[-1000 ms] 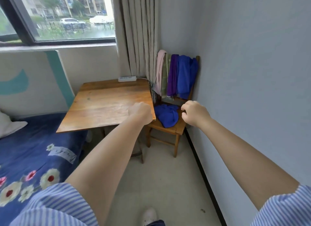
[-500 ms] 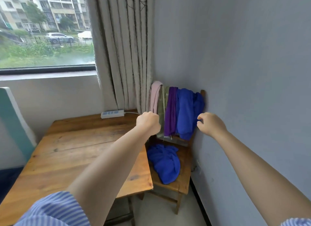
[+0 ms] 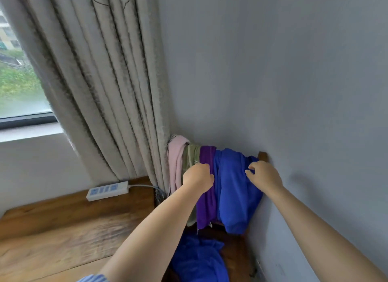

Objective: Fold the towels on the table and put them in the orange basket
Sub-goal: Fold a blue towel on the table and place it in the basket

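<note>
Between both hands (image 3: 198, 177) (image 3: 265, 176), the blue towel (image 3: 235, 189) hangs, fingers touching it.

Blue-and-white striped sleeve (image 3: 94, 278), bare forearms

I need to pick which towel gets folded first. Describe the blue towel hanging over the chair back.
The blue towel is bright royal blue, soft cloth by its look, draped in loose folds over the wooden chair back against the wall. The purple towel hangs beside it. The right hand pinches its upper edge; the left hand is at its other side.
</note>
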